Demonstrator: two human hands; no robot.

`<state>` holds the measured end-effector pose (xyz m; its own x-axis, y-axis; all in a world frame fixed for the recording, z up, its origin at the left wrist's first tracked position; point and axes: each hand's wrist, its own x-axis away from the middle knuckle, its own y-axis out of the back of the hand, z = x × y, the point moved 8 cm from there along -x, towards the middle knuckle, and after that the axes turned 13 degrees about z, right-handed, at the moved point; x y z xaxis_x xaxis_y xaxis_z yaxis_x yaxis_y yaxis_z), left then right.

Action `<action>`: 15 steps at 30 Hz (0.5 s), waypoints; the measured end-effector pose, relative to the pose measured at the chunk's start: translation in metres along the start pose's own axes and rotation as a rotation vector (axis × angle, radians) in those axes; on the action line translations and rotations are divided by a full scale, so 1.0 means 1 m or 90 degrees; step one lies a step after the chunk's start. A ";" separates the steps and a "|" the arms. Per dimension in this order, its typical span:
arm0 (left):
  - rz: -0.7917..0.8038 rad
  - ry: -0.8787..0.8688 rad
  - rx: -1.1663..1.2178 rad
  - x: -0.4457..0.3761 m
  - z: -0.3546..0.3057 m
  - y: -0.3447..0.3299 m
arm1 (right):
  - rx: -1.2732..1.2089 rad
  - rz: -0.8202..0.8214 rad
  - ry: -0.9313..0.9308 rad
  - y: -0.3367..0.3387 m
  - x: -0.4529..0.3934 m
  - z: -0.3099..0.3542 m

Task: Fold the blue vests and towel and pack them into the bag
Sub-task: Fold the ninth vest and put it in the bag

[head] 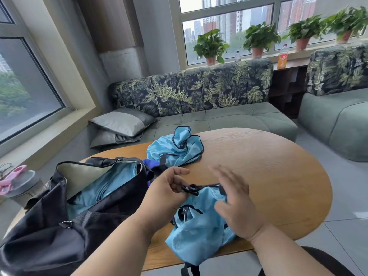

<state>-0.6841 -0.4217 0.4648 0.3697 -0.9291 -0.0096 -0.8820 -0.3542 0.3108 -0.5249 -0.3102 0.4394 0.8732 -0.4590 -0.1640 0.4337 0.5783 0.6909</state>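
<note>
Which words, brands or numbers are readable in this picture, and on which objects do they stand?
None can be read.
Orange bottle on the windowsill: its label is too blurred to read.
Small clear bottle behind the sofa: label too small to read.
Black bag and blue vests: no print visible.

A rounded wooden surface (268, 176) fills the foreground. Beyond it stands a grey-green sofa with a dark leaf-print backrest (191, 92), and two grey cushions (121, 126) lie stacked at its left end. A second seat of the same fabric (334, 116) stands to the right. On the windowsill behind are four green plants in terracotta pots (211, 46), an orange drink bottle (282, 56) and a small clear bottle (237, 56). At the far left, a pink object (12, 179) rests on a grey round container (23, 188).
</note>
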 end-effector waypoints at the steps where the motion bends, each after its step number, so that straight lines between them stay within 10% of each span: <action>1: 0.010 -0.004 0.000 -0.001 -0.001 -0.006 | 0.044 0.026 0.013 -0.007 0.000 0.005; 10: 0.018 0.027 -0.012 0.005 0.015 -0.010 | -0.136 0.046 -0.014 -0.008 -0.003 0.005; 15: 0.003 0.204 0.232 0.011 0.059 -0.012 | -0.242 0.025 -0.035 -0.005 -0.003 -0.005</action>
<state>-0.6870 -0.4343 0.4045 0.3865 -0.8716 0.3016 -0.9077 -0.4174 -0.0430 -0.5283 -0.3082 0.4332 0.8817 -0.4617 -0.0973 0.4612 0.7997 0.3844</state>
